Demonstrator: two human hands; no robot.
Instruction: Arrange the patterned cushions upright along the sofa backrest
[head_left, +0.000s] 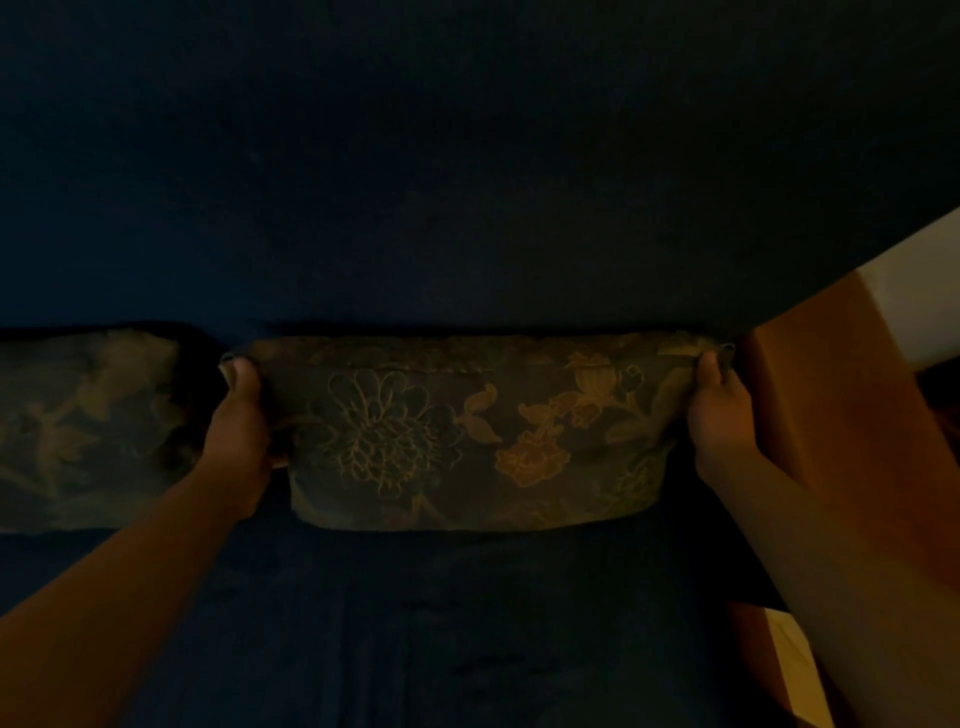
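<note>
A dark cushion with a gold flower pattern (467, 436) stands upright against the dark blue sofa backrest (467, 182), its lower edge on the seat (441, 623). My left hand (239, 431) grips its left side, thumb near the top corner. My right hand (719, 410) pinches its top right corner. A second patterned cushion (88, 431) leans against the backrest at the far left, partly cut off by the frame edge.
A brown wooden sofa arm (841, 415) rises just right of the held cushion. A pale wall (919, 291) shows behind it. The light is dim, so details are faint.
</note>
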